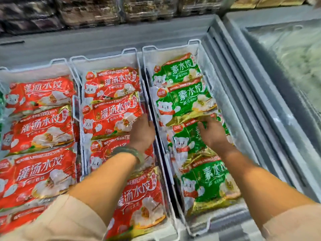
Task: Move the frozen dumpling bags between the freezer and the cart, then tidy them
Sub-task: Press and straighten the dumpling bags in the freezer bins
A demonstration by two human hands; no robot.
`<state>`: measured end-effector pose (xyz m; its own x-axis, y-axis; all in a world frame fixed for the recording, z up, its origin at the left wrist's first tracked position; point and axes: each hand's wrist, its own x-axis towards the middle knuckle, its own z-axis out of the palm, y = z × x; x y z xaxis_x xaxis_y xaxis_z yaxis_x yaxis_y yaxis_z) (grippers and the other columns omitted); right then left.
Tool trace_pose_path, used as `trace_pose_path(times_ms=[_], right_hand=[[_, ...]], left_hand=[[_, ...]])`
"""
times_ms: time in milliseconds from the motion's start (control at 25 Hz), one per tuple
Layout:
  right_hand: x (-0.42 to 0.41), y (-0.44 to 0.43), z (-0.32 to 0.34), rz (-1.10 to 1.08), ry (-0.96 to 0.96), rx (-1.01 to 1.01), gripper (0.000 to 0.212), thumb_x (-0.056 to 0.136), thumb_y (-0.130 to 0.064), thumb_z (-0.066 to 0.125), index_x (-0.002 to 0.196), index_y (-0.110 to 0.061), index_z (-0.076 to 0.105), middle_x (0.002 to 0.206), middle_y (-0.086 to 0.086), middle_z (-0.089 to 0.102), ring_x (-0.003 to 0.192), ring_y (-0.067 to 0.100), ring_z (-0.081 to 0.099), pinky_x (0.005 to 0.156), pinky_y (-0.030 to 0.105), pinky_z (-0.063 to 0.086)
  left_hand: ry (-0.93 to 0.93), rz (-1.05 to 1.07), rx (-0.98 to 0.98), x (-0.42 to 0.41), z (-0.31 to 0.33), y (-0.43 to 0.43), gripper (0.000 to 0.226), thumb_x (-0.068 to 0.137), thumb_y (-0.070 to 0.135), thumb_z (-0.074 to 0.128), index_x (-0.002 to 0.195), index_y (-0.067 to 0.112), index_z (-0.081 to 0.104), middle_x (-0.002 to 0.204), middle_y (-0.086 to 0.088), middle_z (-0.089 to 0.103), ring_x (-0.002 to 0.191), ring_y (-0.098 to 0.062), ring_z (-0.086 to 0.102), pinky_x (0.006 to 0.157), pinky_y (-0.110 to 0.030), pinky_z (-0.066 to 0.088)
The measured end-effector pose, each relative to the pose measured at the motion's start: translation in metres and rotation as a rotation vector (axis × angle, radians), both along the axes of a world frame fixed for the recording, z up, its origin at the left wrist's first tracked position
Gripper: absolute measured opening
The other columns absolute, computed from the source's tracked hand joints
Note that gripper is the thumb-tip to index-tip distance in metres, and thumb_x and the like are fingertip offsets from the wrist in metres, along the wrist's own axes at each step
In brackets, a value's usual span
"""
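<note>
An open chest freezer holds white wire baskets of dumpling bags. The left basket [57, 62] and the middle basket [129, 52] carry red bags [111, 113]. In the right basket [192, 43] lie green bags [184, 100]. My left hand [141, 131] rests on the lower right corner of a red bag in the middle basket, fingers curled at its edge. My right hand [212, 132] presses on a green bag [187, 141] and touches the lower edge of the green bag above it. Whether either hand actually grips a bag is unclear. No cart is visible.
The freezer's grey rim and sliding-lid rails [243, 87] run along the right side. A second freezer with a frosted glass lid [295, 54] stands further right. Shelves of packaged goods [90, 13] blur across the aisle at the top.
</note>
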<state>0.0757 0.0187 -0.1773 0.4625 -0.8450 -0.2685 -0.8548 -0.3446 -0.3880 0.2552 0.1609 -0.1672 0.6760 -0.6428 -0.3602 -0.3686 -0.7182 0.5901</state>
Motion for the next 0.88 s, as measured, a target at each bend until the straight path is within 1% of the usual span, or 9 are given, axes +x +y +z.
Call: trace_pose_path(times_ms=[120, 240, 360, 440, 520, 600, 680, 760, 880], right_hand=[[0.019, -0.048, -0.004, 0.128, 0.061, -0.060, 0.045, 0.098, -0.039, 0.039, 0.135, -0.015, 0.047, 0.137, 0.012, 0.050, 0.123, 0.032, 0.049, 0.100, 0.040, 0.040], [0.048, -0.092, 0.000, 0.230, 0.058, -0.063, 0.046, 0.098, -0.035, 0.040, 0.142, -0.020, 0.040, 0.148, 0.005, 0.041, 0.135, 0.026, 0.037, 0.109, 0.037, 0.029], [0.089, -0.134, -0.008, 0.376, 0.079, -0.060, 0.049, 0.101, -0.035, 0.033, 0.149, -0.025, 0.028, 0.158, 0.002, 0.024, 0.144, 0.026, 0.022, 0.118, 0.038, 0.020], [0.116, -0.153, -0.014, 0.448, 0.130, -0.037, 0.051, 0.102, -0.037, 0.027, 0.151, -0.026, 0.020, 0.160, 0.003, 0.015, 0.148, 0.025, 0.011, 0.121, 0.038, 0.010], [0.135, -0.163, -0.021, 0.525, 0.170, -0.062, 0.053, 0.102, -0.038, 0.026, 0.152, -0.029, 0.012, 0.161, 0.003, 0.006, 0.149, 0.024, 0.003, 0.121, 0.039, 0.003], [0.146, -0.170, -0.029, 0.599, 0.200, -0.079, 0.058, 0.100, -0.042, 0.028, 0.151, -0.036, 0.003, 0.161, -0.001, -0.006, 0.149, 0.024, -0.005, 0.120, 0.044, 0.000], [0.150, -0.177, -0.037, 0.628, 0.220, -0.068, 0.063, 0.097, -0.047, 0.030, 0.149, -0.041, -0.006, 0.159, -0.005, -0.016, 0.147, 0.026, -0.014, 0.120, 0.049, 0.000], [0.152, -0.186, -0.041, 0.627, 0.229, -0.045, 0.066, 0.096, -0.053, 0.028, 0.148, -0.043, -0.011, 0.158, -0.006, -0.021, 0.146, 0.028, -0.018, 0.120, 0.050, 0.000], [0.160, -0.197, -0.040, 0.549, 0.257, 0.023, 0.065, 0.093, -0.063, 0.018, 0.146, -0.045, -0.015, 0.156, -0.007, -0.025, 0.145, 0.030, -0.019, 0.119, 0.049, -0.002]], left_hand=[[-0.098, 0.041, -0.038, 0.011, -0.010, -0.051, 0.046, 0.098, 0.022, 0.038, 0.142, 0.009, 0.037, 0.144, -0.012, 0.042, 0.132, -0.029, 0.040, 0.110, -0.037, 0.032], [-0.210, -0.021, -0.046, 0.024, -0.013, -0.096, 0.050, 0.099, 0.021, 0.036, 0.147, 0.011, 0.030, 0.154, -0.009, 0.030, 0.142, -0.025, 0.027, 0.118, -0.036, 0.021], [-0.315, -0.124, 0.041, 0.037, -0.021, -0.131, 0.051, 0.101, 0.028, 0.027, 0.150, 0.015, 0.021, 0.159, -0.006, 0.017, 0.147, -0.023, 0.015, 0.121, -0.035, 0.011], [-0.359, -0.184, 0.104, 0.046, -0.029, -0.150, 0.053, 0.102, 0.032, 0.021, 0.152, 0.014, 0.016, 0.160, -0.006, 0.012, 0.148, -0.022, 0.009, 0.122, -0.035, 0.007], [-0.392, -0.231, 0.114, 0.052, -0.038, -0.164, 0.054, 0.102, 0.033, 0.017, 0.152, 0.013, 0.012, 0.160, -0.007, 0.008, 0.149, -0.022, 0.004, 0.122, -0.037, 0.007], [-0.382, -0.258, 0.132, 0.055, -0.046, -0.176, 0.055, 0.102, 0.033, 0.017, 0.152, 0.013, 0.006, 0.161, -0.009, 0.002, 0.149, -0.023, -0.002, 0.122, -0.038, 0.004], [-0.341, -0.252, 0.171, 0.058, -0.053, -0.183, 0.057, 0.101, 0.035, 0.017, 0.152, 0.015, 0.000, 0.160, -0.009, -0.008, 0.148, -0.025, -0.010, 0.122, -0.040, 0.001], [-0.292, -0.255, 0.204, 0.065, -0.055, -0.189, 0.061, 0.099, 0.041, 0.019, 0.152, 0.023, -0.006, 0.159, -0.006, -0.015, 0.147, -0.027, -0.017, 0.122, -0.043, 0.000], [-0.237, -0.297, 0.255, 0.082, -0.050, -0.209, 0.069, 0.094, 0.054, 0.022, 0.150, 0.032, -0.012, 0.158, -0.001, -0.021, 0.145, -0.025, -0.021, 0.121, -0.044, -0.001]])
